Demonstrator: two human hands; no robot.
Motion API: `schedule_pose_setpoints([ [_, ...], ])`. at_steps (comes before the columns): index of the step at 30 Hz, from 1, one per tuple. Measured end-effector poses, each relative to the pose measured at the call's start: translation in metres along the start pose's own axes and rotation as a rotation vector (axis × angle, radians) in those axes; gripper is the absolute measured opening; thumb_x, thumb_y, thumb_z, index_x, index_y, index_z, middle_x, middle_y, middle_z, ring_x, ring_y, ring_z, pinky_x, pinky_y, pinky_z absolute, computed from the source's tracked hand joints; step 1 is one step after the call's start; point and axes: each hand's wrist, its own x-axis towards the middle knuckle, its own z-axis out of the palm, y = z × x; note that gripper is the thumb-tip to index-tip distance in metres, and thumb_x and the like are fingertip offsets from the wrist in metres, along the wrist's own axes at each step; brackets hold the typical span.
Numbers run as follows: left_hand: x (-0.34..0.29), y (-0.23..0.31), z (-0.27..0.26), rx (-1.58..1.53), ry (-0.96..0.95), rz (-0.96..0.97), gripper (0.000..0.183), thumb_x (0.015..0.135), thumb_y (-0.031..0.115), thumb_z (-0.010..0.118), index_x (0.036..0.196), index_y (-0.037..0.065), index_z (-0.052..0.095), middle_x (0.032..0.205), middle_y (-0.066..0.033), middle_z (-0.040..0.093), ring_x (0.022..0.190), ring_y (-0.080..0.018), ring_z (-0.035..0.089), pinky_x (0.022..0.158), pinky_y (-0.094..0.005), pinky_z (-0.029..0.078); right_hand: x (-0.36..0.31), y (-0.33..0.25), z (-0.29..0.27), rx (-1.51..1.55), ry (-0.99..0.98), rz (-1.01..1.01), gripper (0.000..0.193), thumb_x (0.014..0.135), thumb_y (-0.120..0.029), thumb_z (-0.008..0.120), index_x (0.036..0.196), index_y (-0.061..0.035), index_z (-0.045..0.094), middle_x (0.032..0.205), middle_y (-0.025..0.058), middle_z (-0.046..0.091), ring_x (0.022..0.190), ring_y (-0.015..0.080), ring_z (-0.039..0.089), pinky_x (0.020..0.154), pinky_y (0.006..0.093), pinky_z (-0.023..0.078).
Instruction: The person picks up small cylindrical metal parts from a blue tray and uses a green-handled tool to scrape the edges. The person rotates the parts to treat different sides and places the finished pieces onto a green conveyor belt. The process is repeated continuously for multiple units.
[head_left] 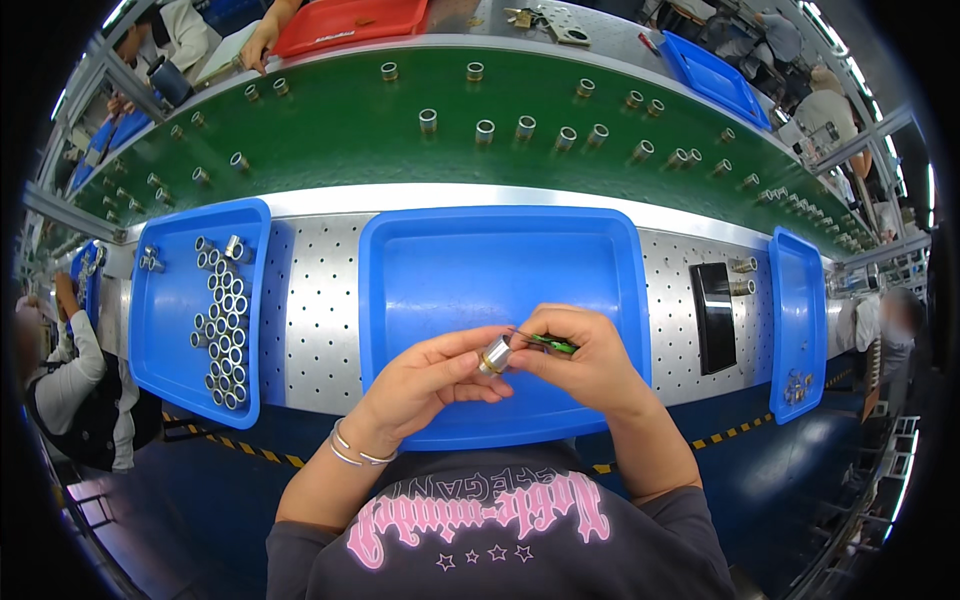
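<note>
Over the middle blue tray (470,270), my left hand (430,375) grips a short silver metal sleeve (494,355) with a brassy band near its lower end. The sleeve is tilted, its upper end toward my right hand (585,355). That hand is closed around a slim tool with a green handle (556,345). The tool's thin dark tip reaches to the sleeve's upper end; whether it goes inside I cannot tell. Both hands are close together above the near half of the tray, with fingertips almost meeting at the sleeve.
A left blue tray (142,335) holds many metal sleeves. Across the front runs a green conveyor belt (330,135) with scattered sleeves. To the right lie a black flat device (713,320), two sleeves and another blue tray (790,290) with small parts. A co-worker's hand (262,45) rests near a red tray (350,22).
</note>
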Motion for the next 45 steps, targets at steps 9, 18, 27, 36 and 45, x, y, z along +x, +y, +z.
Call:
schedule_pose_setpoints([
  [9, -0.001, -0.002, 0.002, -0.052, 0.11, 0.161, 0.049, 0.083, 0.006, 0.06, 0.128, 0.004, 0.041, 0.11, -0.0093, 0.055, 0.098, -0.0217, 0.059, 0.086, -0.0288, 0.048, 0.001, 0.004, 0.005, -0.311, 0.232, -0.215, 0.018, 0.065, 0.005, 0.066, 0.082, -0.0001, 0.062, 0.076, 0.0102, 0.06, 0.068, 0.0212, 0.06, 0.059, 0.0273, 0.046],
  [18, -0.005, 0.0, 0.0, -0.077, 0.19, 0.227, 0.043, 0.083, 0.004, 0.06, 0.123, 0.003, 0.045, 0.113, -0.0101, 0.054, 0.102, -0.0228, 0.057, 0.09, -0.0319, 0.045, 0.003, -0.003, 0.011, -0.346, 0.248, -0.17, 0.015, 0.068, 0.005, 0.069, 0.076, 0.0002, 0.057, 0.073, 0.0057, 0.057, 0.066, 0.0109, 0.056, 0.057, 0.0232, 0.044],
  [27, -0.007, -0.003, 0.007, 0.122, 0.153, 0.318, 0.044, 0.081, -0.003, 0.06, 0.122, 0.0, 0.045, 0.115, -0.011, 0.053, 0.102, -0.0186, 0.057, 0.091, -0.0297, 0.044, 0.014, -0.004, 0.02, -0.031, -0.024, 0.042, 0.014, 0.078, -0.001, 0.063, 0.092, 0.0008, 0.061, 0.081, 0.0076, 0.062, 0.076, 0.0125, 0.059, 0.068, 0.0231, 0.047],
  [36, -0.011, 0.003, -0.003, 0.417, 0.18, 0.295, 0.028, 0.081, -0.002, 0.059, 0.109, -0.001, 0.056, 0.099, -0.0092, 0.059, 0.089, -0.0138, 0.059, 0.081, -0.0245, 0.047, 0.011, -0.008, 0.01, 0.183, -0.117, 0.159, 0.011, 0.084, -0.006, 0.061, 0.091, 0.0025, 0.062, 0.084, 0.006, 0.064, 0.078, 0.0096, 0.058, 0.07, 0.0228, 0.047],
  [45, -0.018, 0.011, 0.007, 0.998, 0.335, 0.505, 0.006, 0.076, -0.002, 0.063, 0.08, 0.0, 0.066, 0.081, -0.0089, 0.063, 0.069, -0.0147, 0.059, 0.062, -0.0246, 0.046, 0.015, -0.008, 0.012, -0.077, 0.023, 0.099, 0.009, 0.081, -0.006, 0.063, 0.086, 0.0012, 0.062, 0.078, 0.0055, 0.062, 0.072, 0.0083, 0.055, 0.064, 0.0212, 0.043],
])
